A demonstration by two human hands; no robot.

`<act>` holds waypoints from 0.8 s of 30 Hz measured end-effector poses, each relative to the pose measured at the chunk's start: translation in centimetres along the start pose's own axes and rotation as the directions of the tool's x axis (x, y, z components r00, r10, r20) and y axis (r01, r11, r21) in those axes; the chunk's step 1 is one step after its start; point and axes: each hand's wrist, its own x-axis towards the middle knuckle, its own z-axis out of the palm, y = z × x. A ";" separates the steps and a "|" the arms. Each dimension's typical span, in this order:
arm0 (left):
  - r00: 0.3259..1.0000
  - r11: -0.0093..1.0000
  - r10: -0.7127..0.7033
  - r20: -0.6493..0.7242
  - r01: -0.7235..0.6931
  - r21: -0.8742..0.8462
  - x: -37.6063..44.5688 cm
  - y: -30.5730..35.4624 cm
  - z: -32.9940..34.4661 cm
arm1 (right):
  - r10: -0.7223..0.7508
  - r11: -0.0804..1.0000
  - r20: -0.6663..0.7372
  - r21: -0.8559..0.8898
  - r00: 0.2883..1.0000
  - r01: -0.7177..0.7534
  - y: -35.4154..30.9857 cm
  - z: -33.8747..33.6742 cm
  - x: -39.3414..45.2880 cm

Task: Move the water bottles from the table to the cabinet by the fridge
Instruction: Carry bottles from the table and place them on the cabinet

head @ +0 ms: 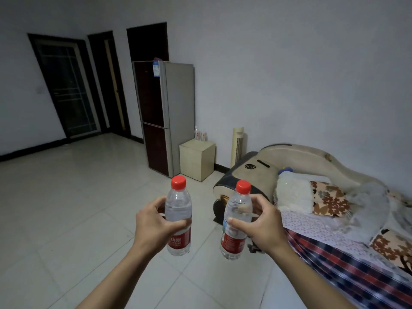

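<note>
My left hand (153, 224) is shut on a clear water bottle (178, 204) with a red cap and red label, held upright. My right hand (259, 221) grips a second, matching water bottle (236, 235), tilted slightly right. Both bottles are held out in front of me above the tiled floor. Ahead stands a small cream cabinet (197, 160) beside a tall fridge (163, 117). Two more bottles (200, 134) stand on the cabinet's back edge against the wall.
A sofa with a checked cover and cushions (347, 233) fills the right side, its padded armrest (247, 175) close to the cabinet. A tower fan (237, 146) stands by the wall. Dark doors (66, 85) lie at the far left across the tiled floor (66, 208).
</note>
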 end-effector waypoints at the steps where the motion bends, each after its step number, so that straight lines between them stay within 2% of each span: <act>1: 1.000 1.000 0.001 -0.014 -0.001 0.003 1.7 0.1 0.6 | -0.005 1.000 0.000 0.002 1.000 0.005 0.4 0.0 1.9; 11: 0.999 1.000 -0.023 -0.033 0.022 -0.022 15.8 -2.4 5.6 | -0.002 1.000 -0.022 -0.025 1.000 0.002 5.2 1.6 16.9; 24: 1.000 0.990 0.006 0.029 -0.002 -0.142 37.9 -9.8 10.0 | 0.007 0.993 -0.046 -0.119 0.999 -0.012 9.1 9.7 35.3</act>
